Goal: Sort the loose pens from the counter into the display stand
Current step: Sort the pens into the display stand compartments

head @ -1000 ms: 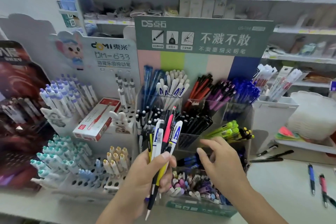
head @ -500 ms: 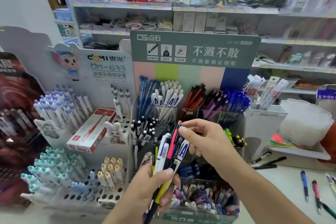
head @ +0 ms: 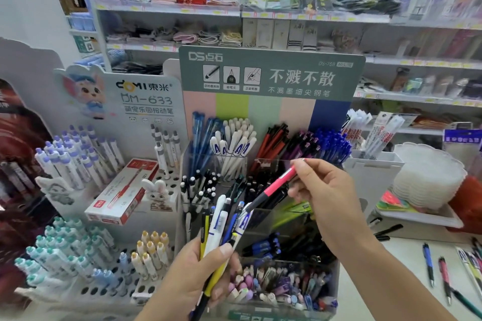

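Note:
My left hand [head: 194,272] grips a bunch of pens [head: 221,227], white, yellow, blue and black, held upright in front of the display stand [head: 271,78]. My right hand [head: 323,190] pinches the top end of a pink-and-black pen [head: 273,189], which slants down to the left with its tip still at the bunch. The stand's clear compartments hold blue, white, red-black, purple, dark blue, black and green pens. Loose pens [head: 433,271] lie on the counter at the right.
A white DOMI pen display [head: 109,190] with a red-and-white box [head: 122,191] stands to the left. A white holder [head: 373,172] and a stack of white plates [head: 430,177] sit to the right. Store shelves fill the background.
My right hand came up from the stand's lower compartments to the bunch, pinched the pink-and-black pen and drew it up and to the right. The left hand holds the bunch steady.

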